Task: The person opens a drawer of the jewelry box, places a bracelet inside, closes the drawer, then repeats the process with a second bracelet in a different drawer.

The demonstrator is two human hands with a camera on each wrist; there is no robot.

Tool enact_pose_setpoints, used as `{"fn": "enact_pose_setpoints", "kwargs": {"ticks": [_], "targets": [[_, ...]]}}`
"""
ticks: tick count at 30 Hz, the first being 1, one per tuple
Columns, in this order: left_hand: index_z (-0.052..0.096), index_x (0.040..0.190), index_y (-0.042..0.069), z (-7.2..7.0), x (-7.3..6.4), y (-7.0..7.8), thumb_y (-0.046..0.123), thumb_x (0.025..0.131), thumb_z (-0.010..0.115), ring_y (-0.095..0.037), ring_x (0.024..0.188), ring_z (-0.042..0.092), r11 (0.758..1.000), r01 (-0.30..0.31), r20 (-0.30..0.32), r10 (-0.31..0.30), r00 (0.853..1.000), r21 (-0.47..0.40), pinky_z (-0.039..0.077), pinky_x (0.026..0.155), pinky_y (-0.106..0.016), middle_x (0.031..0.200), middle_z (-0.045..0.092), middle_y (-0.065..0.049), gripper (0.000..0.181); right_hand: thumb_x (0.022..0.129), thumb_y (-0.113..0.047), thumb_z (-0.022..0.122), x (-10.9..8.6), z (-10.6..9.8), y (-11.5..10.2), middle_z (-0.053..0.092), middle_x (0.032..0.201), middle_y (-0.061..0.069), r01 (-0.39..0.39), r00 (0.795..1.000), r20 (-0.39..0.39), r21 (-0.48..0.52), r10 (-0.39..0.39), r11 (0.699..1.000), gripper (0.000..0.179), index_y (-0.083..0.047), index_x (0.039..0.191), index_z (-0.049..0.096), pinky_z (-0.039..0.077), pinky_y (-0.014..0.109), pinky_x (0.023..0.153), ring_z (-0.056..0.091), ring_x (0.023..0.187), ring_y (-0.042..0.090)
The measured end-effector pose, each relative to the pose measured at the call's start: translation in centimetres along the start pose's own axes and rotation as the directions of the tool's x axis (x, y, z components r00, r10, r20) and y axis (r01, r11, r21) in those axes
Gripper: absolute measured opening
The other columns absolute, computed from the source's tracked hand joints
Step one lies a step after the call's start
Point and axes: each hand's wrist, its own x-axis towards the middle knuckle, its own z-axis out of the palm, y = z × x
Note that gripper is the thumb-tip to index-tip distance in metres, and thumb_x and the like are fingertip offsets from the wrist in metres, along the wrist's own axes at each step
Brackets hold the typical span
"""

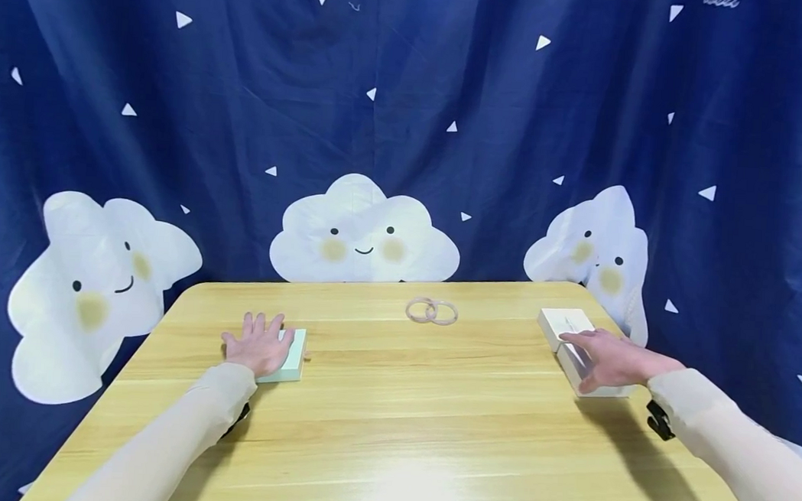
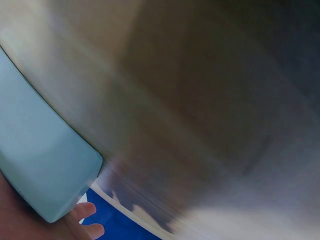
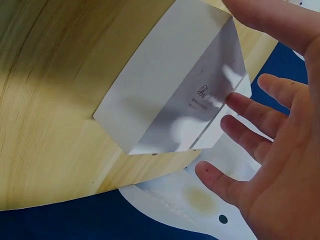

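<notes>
On the left part of the table my left hand (image 1: pixel 257 345) lies with fingers spread over a mint-green box (image 1: pixel 294 360). That box fills the left side of the left wrist view (image 2: pixel 45 135), with fingertips showing past its end. Over at the right my right hand (image 1: pixel 615 359) is stretched above white boxes (image 1: pixel 565 322) set end to end. In the right wrist view its fingers are spread and uncurled beside the white box with small printed lettering (image 3: pixel 165 95); whether they touch it I cannot tell.
Two pale pink overlapping rings, like bangles (image 1: pixel 432 311), lie near the table's back edge. A small tab (image 1: pixel 308 355) sticks out from the mint box's right side. Behind the wooden table (image 1: pixel 419 412) hangs a blue curtain (image 1: pixel 407 144) with clouds.
</notes>
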Motion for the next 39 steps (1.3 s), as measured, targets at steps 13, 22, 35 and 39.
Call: {"fn": "enact_pose_setpoints", "kwargs": {"ticks": [13, 22, 35, 39], "targets": [[0.018, 0.161, 0.008, -0.02, -0.08, 0.04, 0.059, 0.104, 0.009, -0.055, 0.149, -0.007, 1.000, 0.000, -0.009, 0.000, 1.000, -0.003, -0.004, 0.101, -0.087, 0.163, 0.007, -0.034, 0.077, 0.054, -0.027, 0.094, 0.15, 0.24, 0.27, 0.063, 0.128, 0.019, 0.029, 1.000, 0.000, -0.041, -0.029, 0.999, 0.098, -0.004, 0.140, 0.055, 0.051, 0.057, 0.075, 0.058, 0.103, 0.033], [0.018, 0.161, 0.007, -0.12, -0.04, 0.04, 0.058, 0.104, 0.009, -0.055, 0.150, -0.006, 1.000, 0.004, -0.008, -0.004, 1.000, 0.004, -0.002, 0.101, -0.087, 0.163, 0.007, -0.034, 0.077, 0.052, -0.019, 0.093, 0.13, 0.25, 0.51, 0.062, 0.126, 0.019, 0.066, 0.998, 0.003, -0.057, -0.066, 0.996, 0.096, -0.003, 0.139, 0.055, 0.053, 0.055, 0.073, 0.058, 0.102, 0.032], [0.018, 0.162, 0.008, -0.16, -0.27, 0.13, 0.057, 0.104, 0.010, -0.054, 0.150, -0.007, 1.000, 0.005, -0.012, -0.005, 1.000, -0.006, -0.003, 0.102, -0.087, 0.163, 0.007, -0.034, 0.076, 0.051, -0.015, 0.093, -0.38, -0.18, 0.29, 0.062, 0.126, 0.018, 0.061, 0.998, 0.018, -0.058, -0.060, 0.996, 0.093, -0.005, 0.136, 0.057, 0.051, 0.056, 0.071, 0.056, 0.100, 0.031], [0.019, 0.161, 0.009, -0.16, -0.24, 0.14, 0.057, 0.105, 0.010, -0.054, 0.150, -0.007, 1.000, 0.002, -0.014, -0.002, 1.000, -0.007, -0.003, 0.101, -0.087, 0.163, 0.008, -0.034, 0.075, 0.051, -0.014, 0.093, -0.24, 0.11, 0.51, 0.062, 0.126, 0.018, 0.055, 0.998, 0.023, -0.069, -0.054, 0.996, 0.094, -0.006, 0.137, 0.057, 0.051, 0.056, 0.071, 0.056, 0.101, 0.031]]}}
